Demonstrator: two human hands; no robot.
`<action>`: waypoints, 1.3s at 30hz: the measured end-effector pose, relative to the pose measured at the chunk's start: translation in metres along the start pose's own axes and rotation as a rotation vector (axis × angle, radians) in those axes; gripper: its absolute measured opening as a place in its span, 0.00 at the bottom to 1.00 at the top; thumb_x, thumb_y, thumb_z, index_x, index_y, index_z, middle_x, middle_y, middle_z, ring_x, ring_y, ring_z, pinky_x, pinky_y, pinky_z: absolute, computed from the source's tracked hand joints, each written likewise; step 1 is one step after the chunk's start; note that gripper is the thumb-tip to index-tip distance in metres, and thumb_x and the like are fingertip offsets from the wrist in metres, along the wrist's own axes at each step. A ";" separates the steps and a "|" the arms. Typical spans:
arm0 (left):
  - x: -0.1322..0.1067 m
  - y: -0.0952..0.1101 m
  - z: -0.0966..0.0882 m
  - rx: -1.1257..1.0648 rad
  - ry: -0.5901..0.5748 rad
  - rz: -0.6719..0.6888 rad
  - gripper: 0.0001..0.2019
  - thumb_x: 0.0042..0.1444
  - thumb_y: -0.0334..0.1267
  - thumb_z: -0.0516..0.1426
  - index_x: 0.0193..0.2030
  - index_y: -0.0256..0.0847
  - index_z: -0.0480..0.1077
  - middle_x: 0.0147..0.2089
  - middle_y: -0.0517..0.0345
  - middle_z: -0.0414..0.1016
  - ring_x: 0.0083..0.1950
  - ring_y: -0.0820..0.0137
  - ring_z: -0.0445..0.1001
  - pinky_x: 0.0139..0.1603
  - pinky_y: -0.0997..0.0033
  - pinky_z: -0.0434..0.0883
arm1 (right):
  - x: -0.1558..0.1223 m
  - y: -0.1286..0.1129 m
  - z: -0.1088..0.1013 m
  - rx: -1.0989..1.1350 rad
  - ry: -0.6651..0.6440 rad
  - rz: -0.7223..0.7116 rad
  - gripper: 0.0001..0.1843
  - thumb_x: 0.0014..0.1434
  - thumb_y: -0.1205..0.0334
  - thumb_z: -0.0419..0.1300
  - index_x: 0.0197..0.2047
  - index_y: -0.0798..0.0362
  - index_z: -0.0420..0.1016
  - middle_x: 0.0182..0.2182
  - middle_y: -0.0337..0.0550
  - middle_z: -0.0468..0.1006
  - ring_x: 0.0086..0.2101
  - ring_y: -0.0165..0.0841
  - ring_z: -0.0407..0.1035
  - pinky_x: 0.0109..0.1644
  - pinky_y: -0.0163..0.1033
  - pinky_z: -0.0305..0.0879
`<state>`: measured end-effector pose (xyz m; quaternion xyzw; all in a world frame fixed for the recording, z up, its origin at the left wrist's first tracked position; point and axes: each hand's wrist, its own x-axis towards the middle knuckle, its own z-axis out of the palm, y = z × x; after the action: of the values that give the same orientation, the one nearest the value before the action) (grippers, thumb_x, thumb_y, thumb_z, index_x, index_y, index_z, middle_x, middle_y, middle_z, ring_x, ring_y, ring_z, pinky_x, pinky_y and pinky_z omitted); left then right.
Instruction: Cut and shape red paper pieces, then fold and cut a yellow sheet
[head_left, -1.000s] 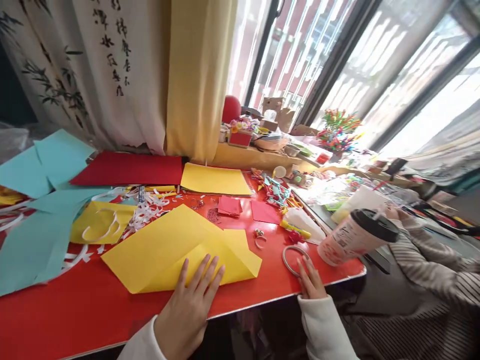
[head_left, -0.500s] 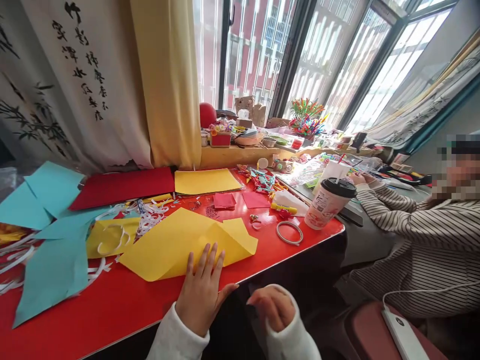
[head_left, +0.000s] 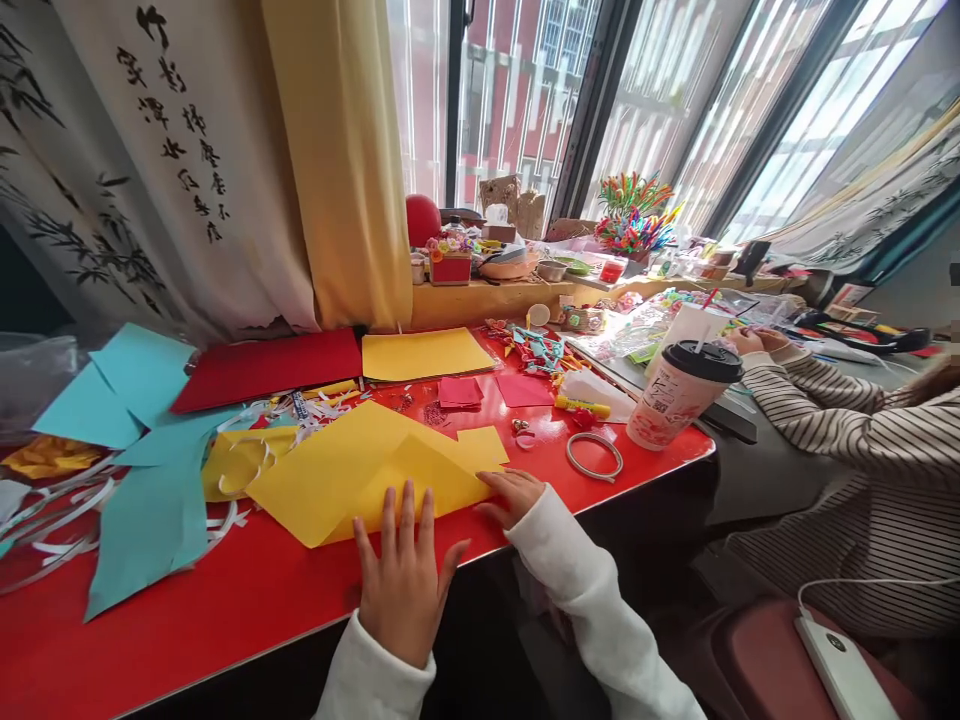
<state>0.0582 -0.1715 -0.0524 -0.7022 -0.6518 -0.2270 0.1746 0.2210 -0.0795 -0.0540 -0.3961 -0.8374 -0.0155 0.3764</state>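
A large sheet of yellow paper (head_left: pixel 341 470) lies on the red table, its near side folded over in slanting creases. My left hand (head_left: pixel 403 590) rests its spread fingers flat on the near edge, thumb held out to the side. At the paper's right end, my right hand (head_left: pixel 519 494) touches the folded corner with outstretched fingers, the thumb apart below. Some of its fingertips are hard to make out. Just beyond that corner, a small yellow flap (head_left: pixel 484 448) of paper sticks out.
Teal sheets (head_left: pixel 154 520) and white paper strips lie left. Behind are a red sheet (head_left: pixel 277 370), a yellow stack (head_left: pixel 427 354) and small red squares (head_left: pixel 460 392). A lidded cup (head_left: pixel 675 400) and coiled ring (head_left: pixel 594 456) stand right. A person in striped sleeves (head_left: pixel 817 400) sits beyond.
My right hand has come up from below the table edge to the paper's right corner, its fingers stretching out. My left hand stays on the near edge. The view has shifted slightly.
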 end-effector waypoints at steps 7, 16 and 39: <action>-0.010 -0.006 -0.011 0.021 0.039 -0.010 0.30 0.50 0.51 0.49 0.58 0.40 0.51 0.59 0.46 0.53 0.59 0.54 0.52 0.57 0.44 0.41 | -0.035 -0.037 -0.010 0.179 0.036 0.160 0.19 0.50 0.58 0.56 0.46 0.52 0.66 0.21 0.38 0.73 0.23 0.27 0.68 0.27 0.31 0.67; 0.011 -0.020 -0.014 0.051 -0.064 0.232 0.22 0.51 0.49 0.49 0.52 0.46 0.62 0.49 0.50 0.68 0.46 0.59 0.65 0.48 0.55 0.56 | -0.056 -0.045 -0.011 0.269 0.047 0.073 0.15 0.53 0.59 0.53 0.43 0.53 0.69 0.44 0.49 0.69 0.43 0.35 0.66 0.47 0.41 0.65; 0.060 -0.001 0.023 0.010 -0.147 0.159 0.25 0.50 0.54 0.47 0.48 0.38 0.66 0.47 0.46 0.68 0.48 0.59 0.64 0.46 0.61 0.59 | -0.062 0.018 -0.016 0.040 0.197 0.153 0.18 0.52 0.66 0.54 0.49 0.53 0.64 0.39 0.45 0.74 0.44 0.35 0.66 0.45 0.41 0.64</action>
<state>0.0626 -0.1089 -0.0383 -0.7656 -0.6063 -0.1569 0.1472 0.2677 -0.1126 -0.0873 -0.4477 -0.7638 -0.0088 0.4650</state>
